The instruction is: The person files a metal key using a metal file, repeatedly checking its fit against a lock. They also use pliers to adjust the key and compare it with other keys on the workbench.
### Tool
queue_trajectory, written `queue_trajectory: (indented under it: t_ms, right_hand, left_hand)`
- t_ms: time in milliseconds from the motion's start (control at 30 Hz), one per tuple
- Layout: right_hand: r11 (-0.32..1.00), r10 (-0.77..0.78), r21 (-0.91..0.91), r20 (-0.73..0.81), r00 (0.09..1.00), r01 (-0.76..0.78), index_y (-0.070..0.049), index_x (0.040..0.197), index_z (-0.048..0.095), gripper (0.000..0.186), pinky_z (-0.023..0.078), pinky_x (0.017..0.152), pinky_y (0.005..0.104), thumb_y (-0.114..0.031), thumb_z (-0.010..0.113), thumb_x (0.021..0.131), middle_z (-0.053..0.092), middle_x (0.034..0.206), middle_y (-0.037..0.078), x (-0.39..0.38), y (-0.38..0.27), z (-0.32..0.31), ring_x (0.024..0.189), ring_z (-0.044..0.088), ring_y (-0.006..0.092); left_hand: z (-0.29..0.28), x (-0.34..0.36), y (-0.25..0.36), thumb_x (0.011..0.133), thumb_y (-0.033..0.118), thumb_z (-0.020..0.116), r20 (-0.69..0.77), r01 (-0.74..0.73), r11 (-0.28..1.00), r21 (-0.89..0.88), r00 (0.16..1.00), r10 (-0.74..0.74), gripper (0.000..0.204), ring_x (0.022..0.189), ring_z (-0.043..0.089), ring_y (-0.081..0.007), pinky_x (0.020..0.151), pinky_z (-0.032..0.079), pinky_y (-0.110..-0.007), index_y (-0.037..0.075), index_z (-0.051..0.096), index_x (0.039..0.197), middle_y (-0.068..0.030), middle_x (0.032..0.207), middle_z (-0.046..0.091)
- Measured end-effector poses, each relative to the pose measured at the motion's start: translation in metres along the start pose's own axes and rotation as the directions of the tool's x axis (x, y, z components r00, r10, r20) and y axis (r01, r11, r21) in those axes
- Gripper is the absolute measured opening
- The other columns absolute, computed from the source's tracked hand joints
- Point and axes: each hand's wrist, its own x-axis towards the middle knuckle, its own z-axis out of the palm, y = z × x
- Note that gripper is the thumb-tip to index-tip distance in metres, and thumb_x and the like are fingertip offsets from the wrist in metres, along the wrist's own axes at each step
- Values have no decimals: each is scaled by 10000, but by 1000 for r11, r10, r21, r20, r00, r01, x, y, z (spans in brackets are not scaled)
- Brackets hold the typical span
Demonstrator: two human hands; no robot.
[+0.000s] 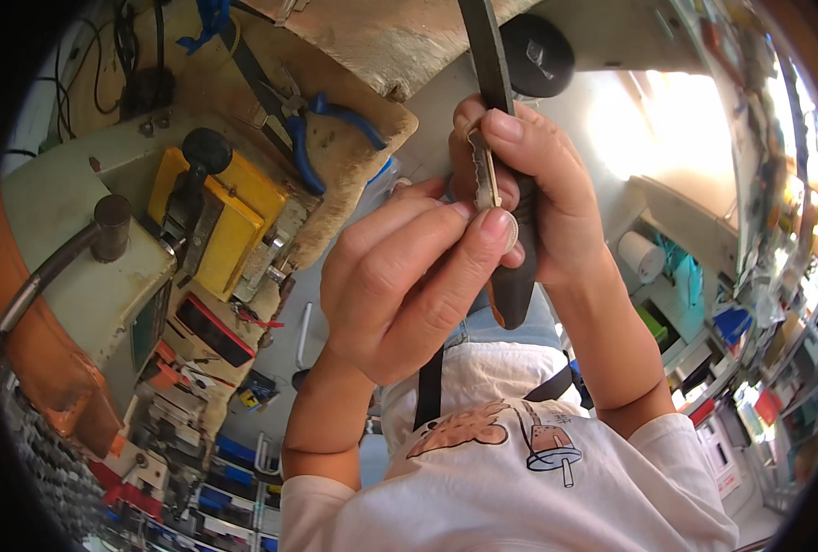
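A metal key [484, 177] with a notched edge stands nearly upright in front of me. My left hand [395, 276] pinches its round head between thumb and fingertips. My right hand [556, 189] is wrapped round a flat file [488, 55] with a dark handle. The file's blade points away from me, and its handle end hangs below the right palm. The right thumb and index finger are close to the key's tip, beside the file. Whether the file touches the key, I cannot tell.
Blue-handled pliers [306, 138] lie on the worn wooden bench [363, 175] at the far left. Nearer left stands a key-cutting machine with a yellow part [230, 235] and a black knob [207, 150]. A red-edged black device [214, 329] lies beside it. A round black seat [536, 55] is beyond the file.
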Motion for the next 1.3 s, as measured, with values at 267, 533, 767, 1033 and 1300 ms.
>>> queue_trajectory:
  t_ms: [267,533,767,1033,1300]
  right_hand:
    - [996,-77,50,-56,995,80,28,918,567,193,381,344,241,-161,586,883,536,597,70,-10,12,0,363,469,130]
    - [848,-413,-477,-321,852,232,35,914,572,165,374,390,202,-109,633,863,615,688,88,10,26,10,433,507,95]
    - [632,-565,-738,-228,793,238,58,881,599,181,376,420,175,-86,690,818,629,665,51,40,29,1,482,512,45]
    - [555,-605,-799,-197,772,232,50,885,612,176,372,419,178,-79,704,807,627,660,34,44,24,-3,487,502,29]
    - [461,-633,-859,-140,762,224,33,890,621,180,366,428,178,-94,715,803,617,651,7,44,24,-11,492,490,17]
  left_hand:
    - [-6,1,-3,718,-11,720,9,-119,993,9,993,119,329,869,598,-228,745,559,-357,-17,657,1041,-100,1007,591]
    - [-3,-4,-50,701,-63,697,-115,-31,971,237,992,60,258,773,613,-257,652,526,-330,-28,673,955,-115,888,619]
    - [11,-13,-77,695,-47,719,-217,120,959,257,974,-64,194,665,578,-244,576,479,-320,-24,649,873,-92,782,589]
    - [12,-3,-84,729,26,716,-128,139,961,239,986,-110,153,660,545,-250,570,448,-329,4,608,835,-84,761,551]
    - [-4,12,-84,736,74,690,115,-1,940,342,993,-41,166,653,521,-258,569,451,-339,26,531,741,-83,718,482]
